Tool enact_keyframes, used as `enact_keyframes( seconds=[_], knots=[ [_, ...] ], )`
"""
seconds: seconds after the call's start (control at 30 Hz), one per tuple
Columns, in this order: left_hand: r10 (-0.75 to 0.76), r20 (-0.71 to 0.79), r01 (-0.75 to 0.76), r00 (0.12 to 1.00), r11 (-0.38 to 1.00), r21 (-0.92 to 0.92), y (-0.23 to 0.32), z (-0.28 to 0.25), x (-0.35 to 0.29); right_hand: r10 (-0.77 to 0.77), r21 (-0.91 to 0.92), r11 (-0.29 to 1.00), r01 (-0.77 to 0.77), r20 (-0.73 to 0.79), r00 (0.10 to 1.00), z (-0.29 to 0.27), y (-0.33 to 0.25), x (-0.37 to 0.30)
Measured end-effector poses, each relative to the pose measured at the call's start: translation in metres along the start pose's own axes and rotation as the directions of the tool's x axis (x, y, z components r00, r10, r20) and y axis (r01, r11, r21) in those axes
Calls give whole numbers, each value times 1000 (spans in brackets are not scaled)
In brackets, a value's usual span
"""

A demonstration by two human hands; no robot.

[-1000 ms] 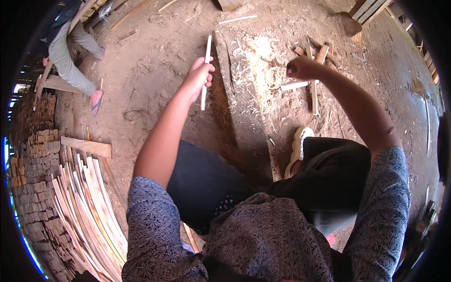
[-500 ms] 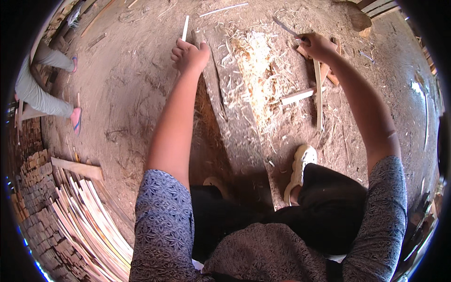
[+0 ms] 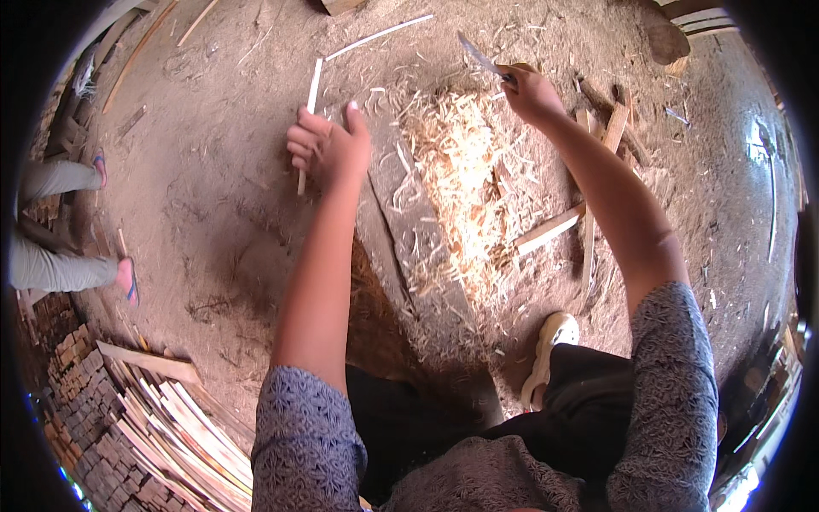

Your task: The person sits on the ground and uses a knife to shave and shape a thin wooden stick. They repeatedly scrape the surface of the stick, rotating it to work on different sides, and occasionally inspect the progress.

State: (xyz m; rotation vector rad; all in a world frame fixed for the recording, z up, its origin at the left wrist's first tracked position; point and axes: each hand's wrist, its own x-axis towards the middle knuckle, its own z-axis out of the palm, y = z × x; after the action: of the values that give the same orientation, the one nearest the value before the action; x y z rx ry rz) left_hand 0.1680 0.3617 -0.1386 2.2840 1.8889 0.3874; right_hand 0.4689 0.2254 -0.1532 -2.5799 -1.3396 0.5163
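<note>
My left hand is closed round a thin pale wooden strip, its thumb sticking out to the right. The strip's upper end points away from me, and its lower end shows below the fingers. In my right hand is a knife, gripped by its dark handle, its blade slanting up to the left. Between my arms lies a worn wooden plank, strewn with curled pale shavings. Blade and strip are well apart.
Beyond my left hand another thin strip lies on the dirt floor. Wood pieces lie to the right of the shavings. Long strips are stacked at lower left beside piled blocks. Another person's legs show at far left.
The knife and my right hand have moved left, toward the plank. My left hand has shifted slightly left and nearer, still holding the strip. The whole view has tilted a little.
</note>
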Motion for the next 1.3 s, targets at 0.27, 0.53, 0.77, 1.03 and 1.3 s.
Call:
enact_keyframes(
  seconds=[0.27, 0.53, 0.77, 1.03, 1.3],
  knots=[
    [21, 33, -21, 999, 1000, -11, -3, -8, 0, -117, 28, 992, 124, -197, 974, 37, -68, 129],
    [60, -5, -60, 998, 998, -11, -7, -5, 1, 80, 17, 997, -80, -8, 997, 48, -104, 198],
    [74, -87, -74, 993, 997, 6, -5, -7, 2, 92, -56, 994, -92, 0, 996, 54, -96, 180],
    [33, -8, -33, 999, 998, -51, 4, -9, -1, 138, 61, 989, -132, -119, 983, 56, -66, 160],
    [-70, 28, 74, 997, 985, -156, -5, -7, 3, -206, 333, 926, 180, 44, 978, -5, -68, 32]
  ],
)
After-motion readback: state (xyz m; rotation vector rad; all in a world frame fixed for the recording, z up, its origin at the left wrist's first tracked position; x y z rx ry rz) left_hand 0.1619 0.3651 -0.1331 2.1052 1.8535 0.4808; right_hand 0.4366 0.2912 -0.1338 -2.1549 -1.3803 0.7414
